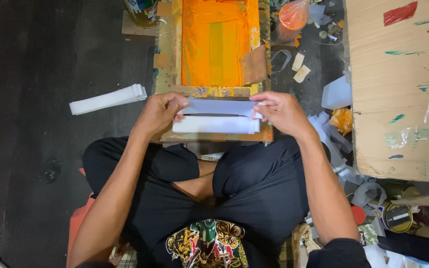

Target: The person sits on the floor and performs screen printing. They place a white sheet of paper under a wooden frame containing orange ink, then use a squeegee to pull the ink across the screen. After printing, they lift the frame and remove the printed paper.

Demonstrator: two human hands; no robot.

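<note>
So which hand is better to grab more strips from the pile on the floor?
Probably the left hand. The white pile lies on its side, on the floor beside the frame. The right hand would have to cross over. Both now pinch the strip.
</note>
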